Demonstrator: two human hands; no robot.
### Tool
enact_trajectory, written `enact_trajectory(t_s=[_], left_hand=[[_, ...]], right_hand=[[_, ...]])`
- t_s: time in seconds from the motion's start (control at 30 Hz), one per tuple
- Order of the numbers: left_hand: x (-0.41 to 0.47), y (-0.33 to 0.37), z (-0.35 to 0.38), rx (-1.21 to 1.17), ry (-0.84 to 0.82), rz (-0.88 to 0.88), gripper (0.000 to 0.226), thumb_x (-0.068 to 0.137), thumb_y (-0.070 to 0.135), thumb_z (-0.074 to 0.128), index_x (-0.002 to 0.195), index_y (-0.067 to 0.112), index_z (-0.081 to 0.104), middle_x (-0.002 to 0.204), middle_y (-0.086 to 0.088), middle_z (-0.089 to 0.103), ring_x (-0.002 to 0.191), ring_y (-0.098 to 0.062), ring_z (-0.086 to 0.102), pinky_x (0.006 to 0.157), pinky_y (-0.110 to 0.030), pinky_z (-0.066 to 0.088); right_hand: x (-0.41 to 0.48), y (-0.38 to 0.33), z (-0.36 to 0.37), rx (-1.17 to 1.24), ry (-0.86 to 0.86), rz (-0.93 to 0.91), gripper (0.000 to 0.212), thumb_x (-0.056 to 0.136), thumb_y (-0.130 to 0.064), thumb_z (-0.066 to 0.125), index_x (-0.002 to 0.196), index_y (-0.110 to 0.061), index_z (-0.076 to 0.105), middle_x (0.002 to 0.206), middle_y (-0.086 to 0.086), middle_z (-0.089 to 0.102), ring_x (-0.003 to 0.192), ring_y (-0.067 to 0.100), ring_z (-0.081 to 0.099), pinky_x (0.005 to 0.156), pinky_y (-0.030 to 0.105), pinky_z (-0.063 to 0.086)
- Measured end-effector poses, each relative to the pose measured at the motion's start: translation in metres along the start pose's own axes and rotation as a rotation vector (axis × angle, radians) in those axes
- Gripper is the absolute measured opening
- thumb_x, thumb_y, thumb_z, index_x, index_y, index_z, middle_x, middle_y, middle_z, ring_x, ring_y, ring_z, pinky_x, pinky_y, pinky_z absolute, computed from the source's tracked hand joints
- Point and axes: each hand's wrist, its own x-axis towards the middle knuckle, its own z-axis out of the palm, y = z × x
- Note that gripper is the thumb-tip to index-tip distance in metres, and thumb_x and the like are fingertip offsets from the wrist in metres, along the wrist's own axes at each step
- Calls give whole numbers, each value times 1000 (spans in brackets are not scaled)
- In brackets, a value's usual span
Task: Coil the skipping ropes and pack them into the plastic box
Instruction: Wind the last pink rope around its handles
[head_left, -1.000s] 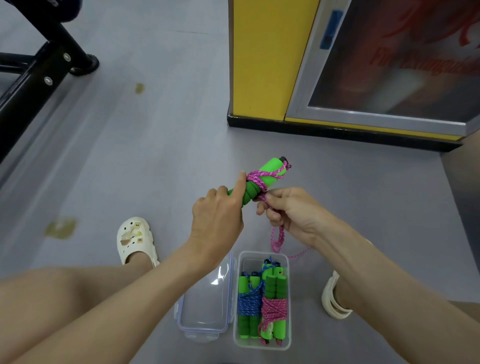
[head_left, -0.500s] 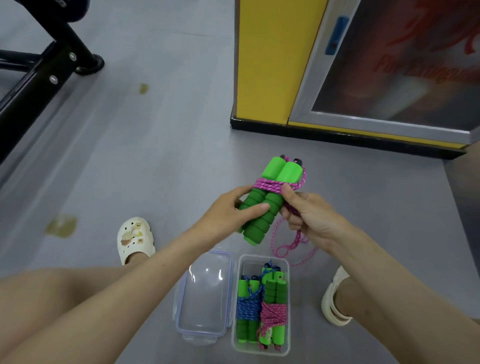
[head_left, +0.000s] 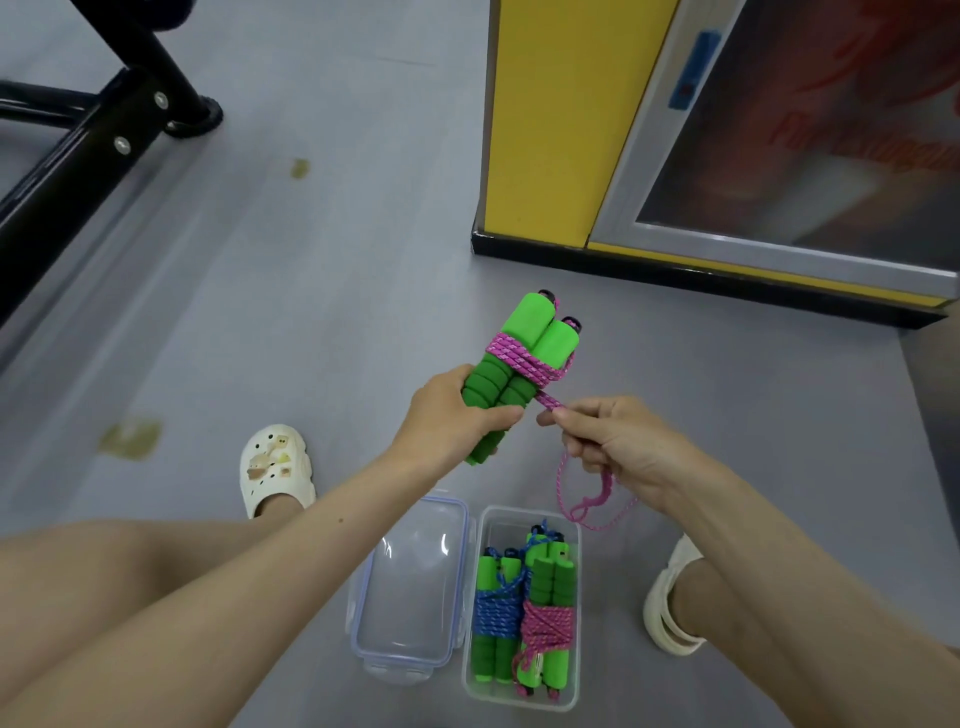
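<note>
Pinching the pink cord (head_left: 548, 401) taut, right hand (head_left: 613, 447) fingers (head_left: 563, 418) closed on it just beside the green handles (head_left: 524, 353). Left hand (head_left: 452, 415) fingers (head_left: 493, 415) wrapped round both handles, mid-air above the floor (head_left: 311, 322). Few turns on, loose tail (head_left: 587, 499) hanging: judged mid-coil. Plastic box (head_left: 519, 701) open on floor, lid (head_left: 410, 582) touching beside it, blue bundle (head_left: 496, 618) and pink bundle (head_left: 548, 629) packed. Left: finish wrapping, pack this one.

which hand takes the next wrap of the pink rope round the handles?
Right. The right hand pinches the pink rope just off the wraps, with the loose tail hanging below it. The left hand grips the green handles, so it is busy steadying them.
</note>
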Motion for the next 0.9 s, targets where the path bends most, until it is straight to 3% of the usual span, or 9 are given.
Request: enact_trajectory(t_s=[0.1, 0.2, 0.33, 0.43, 0.67, 0.77, 0.9], left_hand=[[2, -4, 1, 97, 66, 32, 21, 78, 18, 76, 94, 14, 62, 75, -9, 69, 66, -31, 69, 62, -43, 60], [0, -8, 3, 174, 78, 43, 20, 78, 23, 75, 91, 17, 62, 75, -7, 69, 66, -29, 69, 65, -44, 59], [-1, -9, 5, 498, 183, 168, 24, 79, 37, 72, 88, 23, 55, 72, 2, 63, 70, -22, 61, 58, -33, 47], [-5, -10, 8, 637, 231, 225, 26, 82, 42, 68, 97, 27, 53, 73, 3, 61, 72, -23, 58, 57, -29, 39], [-7, -13, 9, 889, 349, 420, 33, 90, 38, 58, 118, 23, 50, 85, -1, 64, 69, -23, 53, 58, -30, 32], [-8, -16, 8, 965, 379, 469, 34, 90, 35, 58, 121, 21, 50, 82, -2, 60, 64, -21, 45, 54, -29, 28], [-6, -21, 7, 1064, 393, 486, 34, 85, 29, 67, 114, 18, 54, 74, -4, 57, 58, -22, 42, 49, -28, 27]], right_hand=[[-2, 0, 4, -173, 24, -36, 20, 95, -21, 55, 85, -16, 72, 68, 0, 60, 58, 7, 48, 60, 18, 40], [-3, 0, 6, -262, 58, -77, 20, 95, -23, 55, 84, -23, 72, 87, -4, 67, 83, 4, 57, 80, 20, 42], [-6, -2, 13, -106, 7, -75, 24, 99, -14, 45, 101, -3, 67, 63, 4, 62, 49, 8, 52, 53, 16, 47], [-9, -5, 15, -136, -46, -53, 27, 101, -15, 40, 103, 0, 63, 59, 6, 63, 40, 6, 45, 46, 17, 42], [-8, -6, 18, -74, -116, -51, 24, 101, -8, 37, 110, -2, 58, 62, 1, 62, 42, 6, 36, 48, 19, 32], [-9, -7, 18, -123, -177, -53, 23, 99, -3, 40, 112, -3, 58, 70, 4, 62, 47, 5, 44, 51, 17, 38], [-9, -8, 17, -92, -157, -63, 22, 99, -7, 44, 103, -2, 64, 71, 4, 63, 54, 5, 54, 66, 23, 48]])
